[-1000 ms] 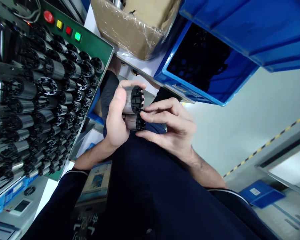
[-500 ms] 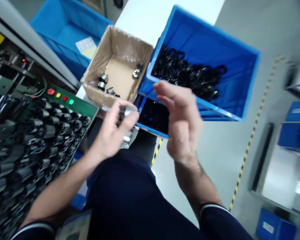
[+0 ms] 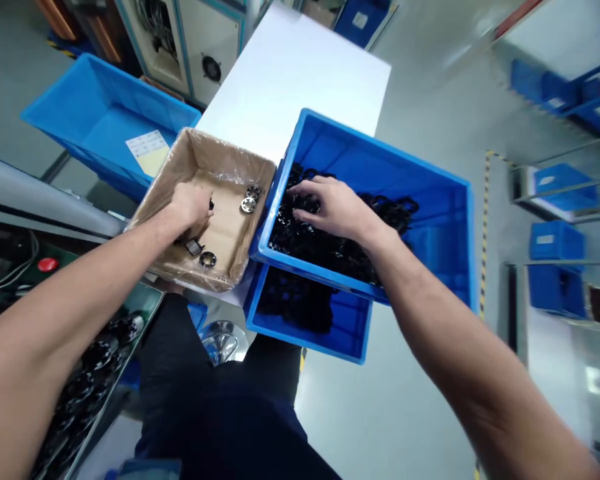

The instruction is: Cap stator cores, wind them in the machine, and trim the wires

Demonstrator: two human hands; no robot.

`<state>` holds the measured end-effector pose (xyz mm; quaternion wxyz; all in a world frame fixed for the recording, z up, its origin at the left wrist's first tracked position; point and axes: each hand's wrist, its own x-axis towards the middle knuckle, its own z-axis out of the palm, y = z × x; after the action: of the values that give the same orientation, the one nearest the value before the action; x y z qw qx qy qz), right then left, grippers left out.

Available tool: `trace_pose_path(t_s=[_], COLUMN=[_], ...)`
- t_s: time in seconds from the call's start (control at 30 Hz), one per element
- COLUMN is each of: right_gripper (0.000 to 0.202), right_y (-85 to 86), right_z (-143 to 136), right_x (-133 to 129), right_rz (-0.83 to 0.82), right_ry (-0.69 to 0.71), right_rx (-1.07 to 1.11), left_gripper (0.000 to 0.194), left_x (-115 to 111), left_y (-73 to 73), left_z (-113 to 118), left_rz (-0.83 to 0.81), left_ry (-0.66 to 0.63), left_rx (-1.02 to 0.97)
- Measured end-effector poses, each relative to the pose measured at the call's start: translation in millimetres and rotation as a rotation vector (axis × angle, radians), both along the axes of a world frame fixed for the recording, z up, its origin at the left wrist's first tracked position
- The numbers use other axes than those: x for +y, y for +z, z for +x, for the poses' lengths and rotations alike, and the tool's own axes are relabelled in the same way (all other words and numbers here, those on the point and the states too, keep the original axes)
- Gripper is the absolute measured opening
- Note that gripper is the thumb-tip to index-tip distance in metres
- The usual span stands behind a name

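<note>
Head view: left hand [image 3: 190, 205] is reaching down into the plastic-lined brown cardboard box [image 3: 180, 170], fingers curled toward the box floor; cannot tell whether they are gripping anything, the tips are hidden behind the knuckles. Round silver-and-black metal parts [image 3: 248, 200] are lying loose on the box floor: a pair just to the right of the hand, one more [image 3: 208, 259] nearer the front wall, and a small dark piece [image 3: 194, 247] sitting just below the hand.

Right hand [image 3: 333, 208] is lying palm down on the heap of black plastic ring parts [image 3: 330, 243] in the tilted upper blue plastic crate [image 3: 430, 177], fingers spread and pressing into the pile, not visibly pinching any one ring. That crate is sitting directly beside the cardboard box, walls touching, and resting over a lower blue crate [image 3: 350, 333] that is also holding black parts.

Another blue plastic bin [image 3: 80, 120] with a paper label is sitting behind the box to the left. White tabletop [image 3: 300, 73] is running behind both. Green panel with a red round button [image 3: 47, 264] is showing at far left, rows of black-capped cylinders [image 3: 93, 363] below it
</note>
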<state>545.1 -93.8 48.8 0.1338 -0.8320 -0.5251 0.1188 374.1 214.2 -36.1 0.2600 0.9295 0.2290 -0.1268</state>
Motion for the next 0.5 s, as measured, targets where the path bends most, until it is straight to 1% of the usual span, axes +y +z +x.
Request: trace_pose_path(t_s=[0.1,0.17,0.2,0.27,0.33,0.4,0.5], right_gripper=[0.045,0.043,0.042,0.038,0.036,0.034,0.029], right_y=[-6.7,-9.3,-10.4,-11.6,-11.0,-8.9,-6.5], right_z=[-7,-4,-1,6,11,15,19], right_x=[-4,-3,-3,-1,-1,0,0], right_rz=[0.010,-0.020,-0.035,-0.069,-0.115,-0.136,-0.078], right_ry=[0.025,0.017,0.009,-0.013,-0.024,-0.022,-0.030], right_rx=[-0.072,-0.055,-0.029,0.033,0.075,0.063,-0.001], left_gripper=[0.094,0.099,0.100,0.097,0.088,0.076,0.057], left_x=[-13,-30,-38,-51,-57,-57,-53], left_y=[-14.0,-22.6,-27.4,-37.4,-47.0,-54.6,-60.0], left_z=[14,26,33,46,57,66,76], left_rz=[0.118,0.108,0.079,0.018,-0.020,-0.072,-0.188], left_ry=[-0.145,-0.247,-0.271,-0.259,-0.222,-0.187,-0.130], left_rx=[0.013,0.011,0.013,0.021,0.019,0.006,-0.040])
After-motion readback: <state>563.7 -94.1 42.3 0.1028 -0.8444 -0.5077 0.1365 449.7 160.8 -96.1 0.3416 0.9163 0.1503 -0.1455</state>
